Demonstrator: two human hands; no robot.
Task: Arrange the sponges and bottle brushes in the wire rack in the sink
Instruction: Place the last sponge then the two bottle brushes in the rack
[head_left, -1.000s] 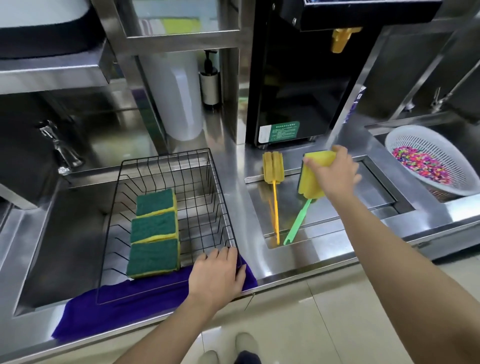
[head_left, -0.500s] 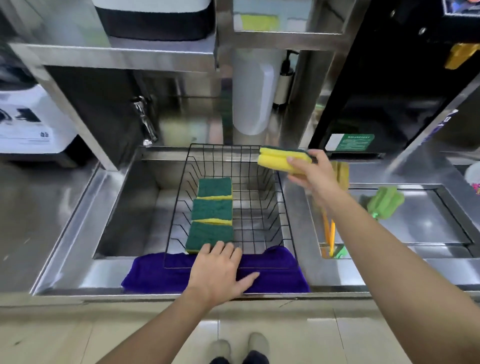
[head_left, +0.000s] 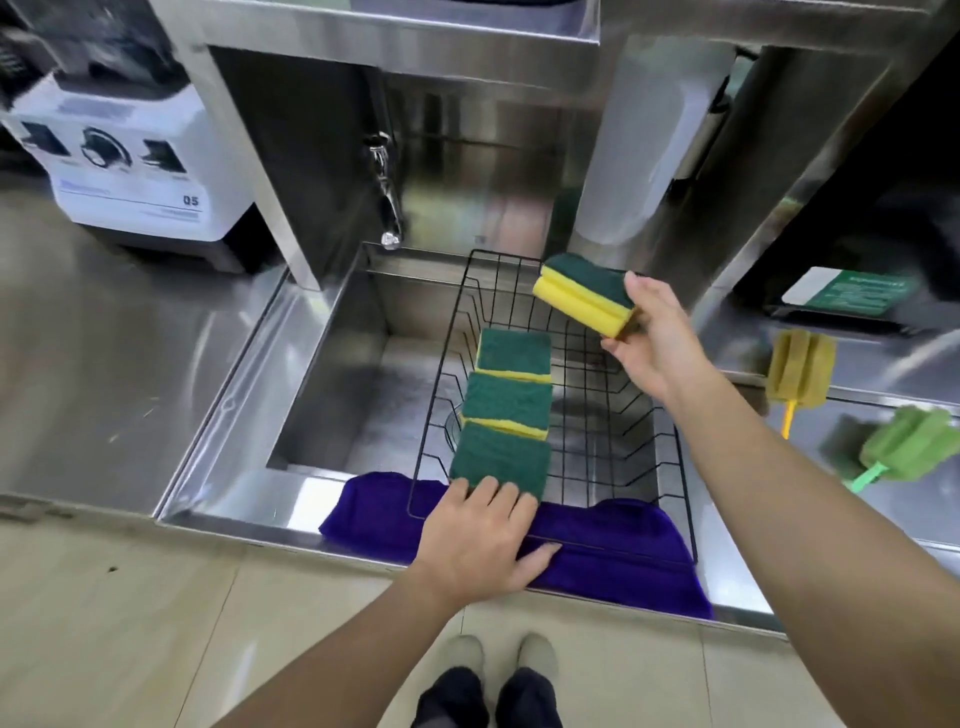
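Note:
A black wire rack (head_left: 670, 467) stands in the steel sink (head_left: 332, 364). Three green-topped yellow sponges (head_left: 506, 400) lie in a row along its left side. My right hand (head_left: 652, 343) holds a fourth yellow and green sponge (head_left: 584, 293) in the air above the rack's far right part. My left hand (head_left: 480, 535) rests flat on the rack's front rim and the purple cloth (head_left: 613, 556). A yellow bottle brush (head_left: 797, 371) and a green bottle brush (head_left: 906, 449) lie in the recessed tray to the right of the sink.
A tap (head_left: 387, 202) hangs over the sink's back edge. A white appliance (head_left: 130, 161) sits on the counter at the left. A white cylinder (head_left: 639, 156) and a black machine with a green label (head_left: 852, 293) stand behind the rack and tray.
My right hand lifted the sponge from beside the brushes and carried it left over the rack. The view swung left. My left hand shifted left along the rack's front.

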